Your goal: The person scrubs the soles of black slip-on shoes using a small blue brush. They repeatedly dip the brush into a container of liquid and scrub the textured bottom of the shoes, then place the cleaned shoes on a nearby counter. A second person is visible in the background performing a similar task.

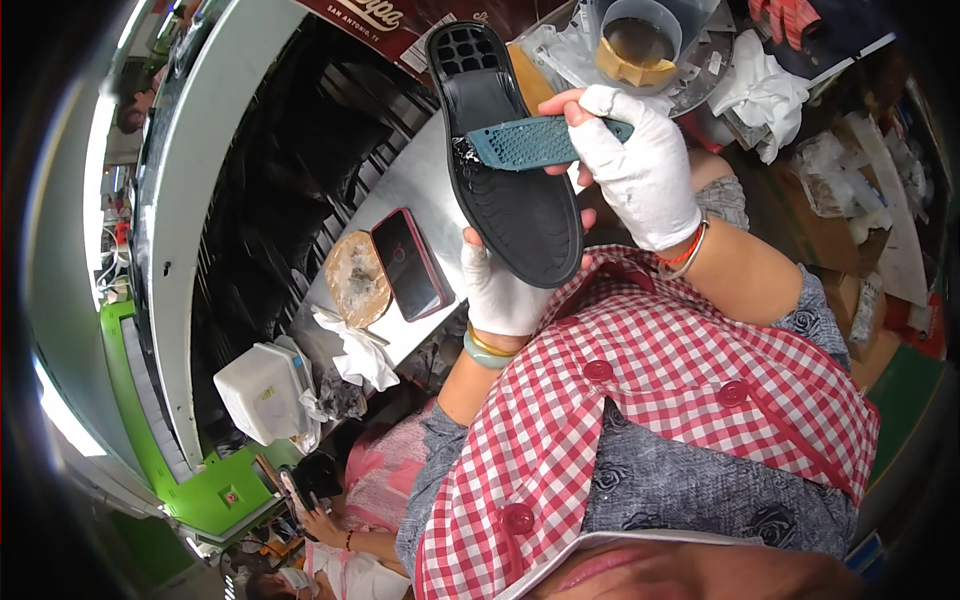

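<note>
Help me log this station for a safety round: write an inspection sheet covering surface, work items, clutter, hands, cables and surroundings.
Surface: pale tabletop, partly covered.
Work items: black shoe sole, held above the tabletop; teal honeycomb-patterned piece, its end over white patches on the sole.
Clutter: phone, brownish round pad, crumpled white tissue, white plastic tub, translucent cup.
Hands: left hand supports the sole from beneath; right hand grips the teal piece; both wear white gloves with bare fingertips.
Cables: nothing seen for certain.
Surroundings: co-worker and green panel at lower left.
</note>
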The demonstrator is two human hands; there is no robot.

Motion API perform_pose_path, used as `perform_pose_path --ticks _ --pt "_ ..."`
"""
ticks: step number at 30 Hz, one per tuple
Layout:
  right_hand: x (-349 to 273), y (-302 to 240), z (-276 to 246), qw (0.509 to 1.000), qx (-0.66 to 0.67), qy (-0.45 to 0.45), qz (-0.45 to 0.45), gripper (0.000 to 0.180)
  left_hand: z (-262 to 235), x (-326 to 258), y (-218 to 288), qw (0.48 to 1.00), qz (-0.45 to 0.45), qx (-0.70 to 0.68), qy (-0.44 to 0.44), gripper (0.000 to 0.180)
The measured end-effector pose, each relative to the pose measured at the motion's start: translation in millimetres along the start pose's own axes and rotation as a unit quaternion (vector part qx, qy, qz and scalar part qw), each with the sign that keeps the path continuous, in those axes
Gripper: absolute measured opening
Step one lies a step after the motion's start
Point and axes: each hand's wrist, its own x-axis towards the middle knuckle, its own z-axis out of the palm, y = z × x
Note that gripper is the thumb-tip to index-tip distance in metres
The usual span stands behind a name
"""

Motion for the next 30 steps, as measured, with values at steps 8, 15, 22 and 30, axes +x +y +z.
perform_pose_path --ticks 8,15,22,30 --pt "17 -12 -9 0.996 0.022 0.033 -0.076 0.019 2 -8 -1 0.994 -0.039 0.101 0.021 0.094" --pt "30 -20 -17 0.997 0.025 0.056 -0.057 0.018 -1 -8 0 0.989 -0.066 0.130 0.006 0.097" --pt "33 -23 -21 0.996 -0.047 0.001 -0.072 0.020 -8 -11 -3 0.992 -0.050 0.115 0.006 0.095" --pt "-6 -6 -11 0.998 0.015 -0.036 0.055 0.021 -13 -7 -1 0.998 -0.012 0.057 0.032 0.084"
